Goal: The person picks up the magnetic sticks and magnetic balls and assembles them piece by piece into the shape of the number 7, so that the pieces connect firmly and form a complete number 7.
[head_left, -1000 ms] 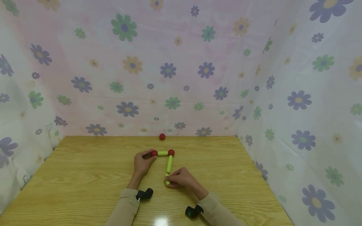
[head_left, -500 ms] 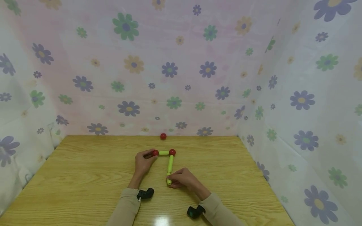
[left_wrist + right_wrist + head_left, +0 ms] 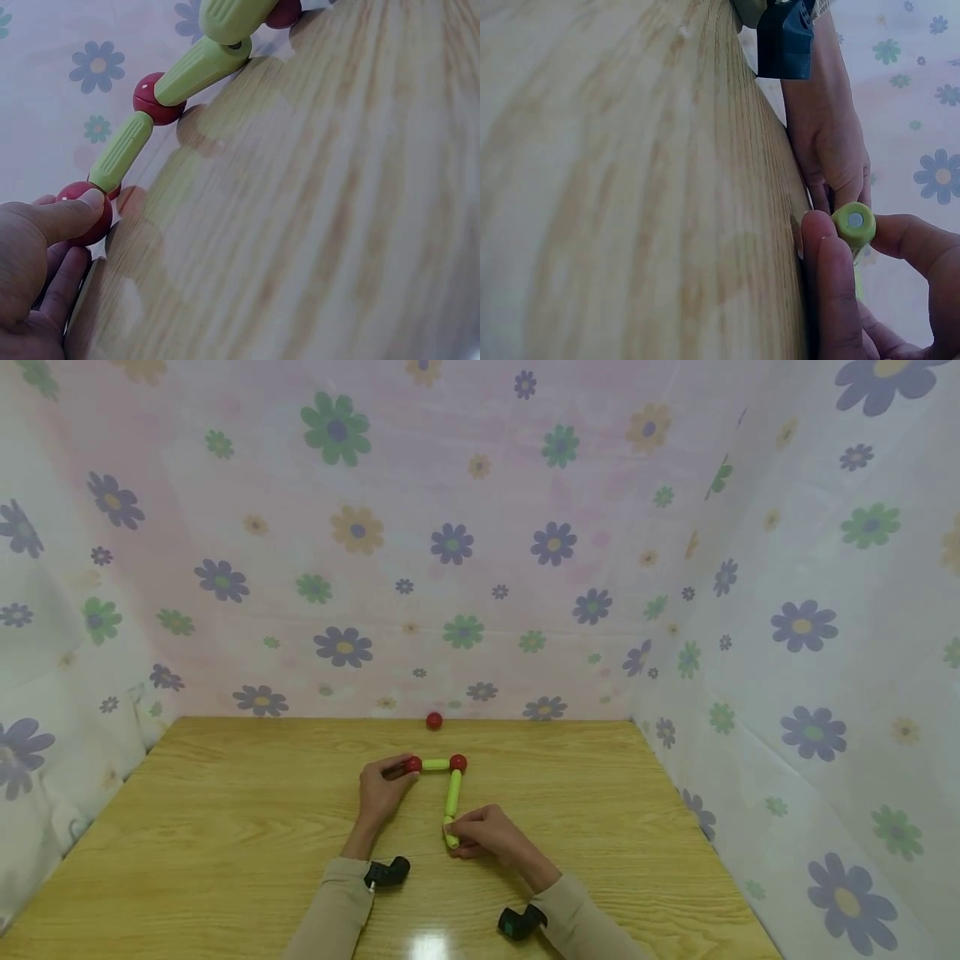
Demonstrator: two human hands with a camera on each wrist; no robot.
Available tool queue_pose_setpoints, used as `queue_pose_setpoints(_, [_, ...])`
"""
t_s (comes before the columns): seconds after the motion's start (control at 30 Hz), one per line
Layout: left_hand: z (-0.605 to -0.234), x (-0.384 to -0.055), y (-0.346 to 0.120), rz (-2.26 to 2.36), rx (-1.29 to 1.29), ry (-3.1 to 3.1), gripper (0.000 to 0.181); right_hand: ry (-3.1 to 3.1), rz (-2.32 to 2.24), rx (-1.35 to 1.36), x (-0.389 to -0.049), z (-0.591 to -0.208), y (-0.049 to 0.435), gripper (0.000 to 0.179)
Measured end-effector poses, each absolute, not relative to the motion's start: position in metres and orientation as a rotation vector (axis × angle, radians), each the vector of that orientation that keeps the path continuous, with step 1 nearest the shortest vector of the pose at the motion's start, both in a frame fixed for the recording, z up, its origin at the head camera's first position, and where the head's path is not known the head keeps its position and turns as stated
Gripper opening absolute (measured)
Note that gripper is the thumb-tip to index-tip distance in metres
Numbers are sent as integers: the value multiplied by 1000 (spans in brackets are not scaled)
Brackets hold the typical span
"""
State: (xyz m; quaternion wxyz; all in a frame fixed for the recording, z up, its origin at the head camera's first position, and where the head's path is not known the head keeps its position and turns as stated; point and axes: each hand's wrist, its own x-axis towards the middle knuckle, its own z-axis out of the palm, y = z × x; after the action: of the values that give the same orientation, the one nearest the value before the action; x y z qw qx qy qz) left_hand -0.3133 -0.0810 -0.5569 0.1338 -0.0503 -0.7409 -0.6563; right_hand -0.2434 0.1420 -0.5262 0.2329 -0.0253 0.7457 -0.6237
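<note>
My left hand (image 3: 381,793) pinches a red ball (image 3: 94,217) between thumb and fingers at the left end of a chain. From that ball a short yellow-green magnetic rod (image 3: 435,765) runs right to a second red ball (image 3: 458,763). A longer yellow-green rod (image 3: 453,793) comes from the second ball toward me. At its near end my right hand (image 3: 491,837) pinches another yellow-green rod (image 3: 452,841), set at a slight angle to the longer one. In the right wrist view this rod's near end (image 3: 855,220) shows a grey metal disc.
One more red ball (image 3: 434,721) lies apart at the back edge of the wooden table (image 3: 225,827). A flowered cloth (image 3: 405,527) hangs behind and at both sides. Black wrist cameras (image 3: 388,872) sit at both sleeves.
The near end of the rod in my right hand has swung slightly to the right. My left hand keeps its hold on the ball. The head view has shifted a little.
</note>
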Motion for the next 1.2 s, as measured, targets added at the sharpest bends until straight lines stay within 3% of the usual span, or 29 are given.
queue_pose_setpoints(0.7, [-556, -314, -82, -1917, -142, -2148, 35, 2052, -1748, -29, -246, -528, 140, 28])
queue_pose_setpoints(1.2, [-559, -314, -82, -1877, -155, -2149, 34, 2157, -1600, -243, -246, -529, 147, 26])
